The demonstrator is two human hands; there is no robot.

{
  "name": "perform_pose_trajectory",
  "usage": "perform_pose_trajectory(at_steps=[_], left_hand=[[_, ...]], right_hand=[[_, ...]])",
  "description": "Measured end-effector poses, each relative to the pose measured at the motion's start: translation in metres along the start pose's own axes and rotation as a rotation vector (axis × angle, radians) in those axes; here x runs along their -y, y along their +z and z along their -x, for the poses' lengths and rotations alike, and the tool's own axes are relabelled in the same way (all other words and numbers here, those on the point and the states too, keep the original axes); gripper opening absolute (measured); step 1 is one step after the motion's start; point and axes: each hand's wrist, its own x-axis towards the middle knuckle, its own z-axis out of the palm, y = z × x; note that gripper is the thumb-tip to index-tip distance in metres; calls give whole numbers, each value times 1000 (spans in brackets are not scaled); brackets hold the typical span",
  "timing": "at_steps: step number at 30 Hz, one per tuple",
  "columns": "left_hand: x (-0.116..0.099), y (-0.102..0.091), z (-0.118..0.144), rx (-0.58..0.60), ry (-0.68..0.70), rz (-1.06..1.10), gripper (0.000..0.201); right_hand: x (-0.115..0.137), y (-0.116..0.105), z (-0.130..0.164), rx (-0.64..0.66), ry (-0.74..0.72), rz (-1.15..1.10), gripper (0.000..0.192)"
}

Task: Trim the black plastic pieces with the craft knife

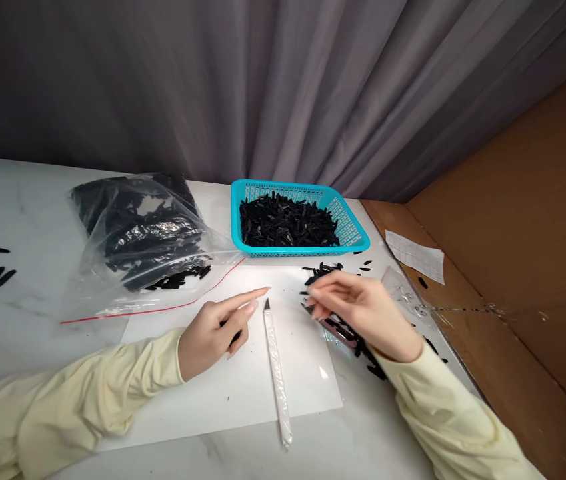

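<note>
"Left hand (207, 339)?"
"Index finger extended above the white sheet (183, 400); remaining fingers curled on a black piece (236, 337)."
"Right hand (370, 310)?"
"Fingertips narrow, beside the loose black pieces (321, 271). Blurred; I cannot tell whether they grip one."
"Knife (276, 373)?"
"Lying between the hands, blade toward the blue basket (300, 251), handle end past the sheet's edge."
"Basket contents?"
"Many similar black pieces."

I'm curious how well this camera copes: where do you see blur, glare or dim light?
Head view: the right hand looks smeared, probably by motion; head view: white glare streaks the clear plastic bag; head view: the curtain dims toward the upper left corner; head view: the slim white tool looks fairly crisp.
</note>
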Motion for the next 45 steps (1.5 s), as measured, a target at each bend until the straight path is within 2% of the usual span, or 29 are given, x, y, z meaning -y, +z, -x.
perform_pose_trajectory(at_steps=[2,4,6,8,10,12,14,18,22,25,28,31,34,40,45], left_hand=[[-4,-1,-2,11,-89,116,53],[-8,-2,-4,14,-169,193,54],[-11,-3,-6,16,-229,231,57],[-12,-4,-7,25,-268,249,60],[-12,-4,-8,41,-278,263,62],[-10,-4,-7,51,-274,288,62],[-7,-4,-7,53,-273,327,61],[-1,-2,-7,16,-275,378,57],[3,-1,-8,13,-213,343,54],[2,-1,-9,34,-165,315,52],[1,-1,-9,51,-151,299,48],[2,-1,-9,41,-136,264,47],[4,0,-9,54,-110,211,45],[5,2,-6,67,-133,96,47],[2,1,-4,56,-117,26,47]], right_hand=[[3,-22,-5,-78,-71,377,11],[1,-34,-8,-192,-168,703,10],[-1,-32,-8,-339,-309,901,11],[0,-16,-5,-370,-466,921,13],[4,9,-1,-184,-583,795,12],[9,35,3,45,-632,639,9],[12,57,3,164,-654,531,7],[13,81,-4,255,-590,493,10],[18,82,-12,312,-495,518,13],[19,75,-13,311,-403,343,10],[13,66,-10,289,-175,-29,6],[0,56,-6,283,20,-419,16],[-16,50,-2,249,93,-655,22],[-36,54,-3,132,107,-816,17],[-36,58,-1,143,124,-832,18]])
